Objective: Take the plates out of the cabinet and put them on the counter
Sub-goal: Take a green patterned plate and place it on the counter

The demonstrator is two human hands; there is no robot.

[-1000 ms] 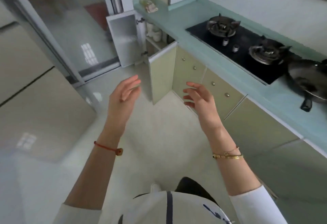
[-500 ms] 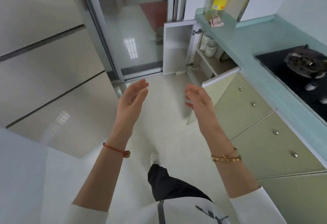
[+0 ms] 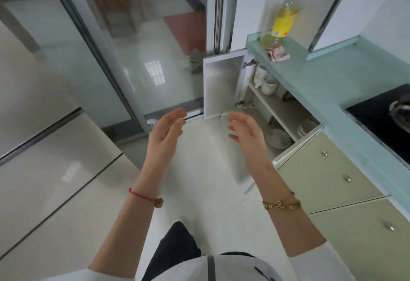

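Observation:
The low cabinet (image 3: pixel 261 103) under the pale green counter (image 3: pixel 321 85) stands with both doors swung out. On its bottom shelf lie pale plates (image 3: pixel 278 138), and a second stack of plates (image 3: pixel 307 126) shows just behind the near door's edge. My left hand (image 3: pixel 165 133) and my right hand (image 3: pixel 245 131) are raised in front of me, palms facing each other, fingers apart, holding nothing. Both hands are short of the cabinet opening, the right one closer to it.
White jars (image 3: pixel 265 80) sit on the cabinet's upper shelf. An oil bottle (image 3: pixel 282 12) and a crumpled cloth (image 3: pixel 278 54) stand on the counter's far end. A black gas hob (image 3: pixel 386 116) lies at the right. Drawers (image 3: pixel 328 167) run along the counter front. Glass sliding doors (image 3: pixel 124 54) are ahead.
I have stepped closer to the open cabinet and my view has turned left. The plates on the bottom shelf have come into sight. Both hands stay raised and empty.

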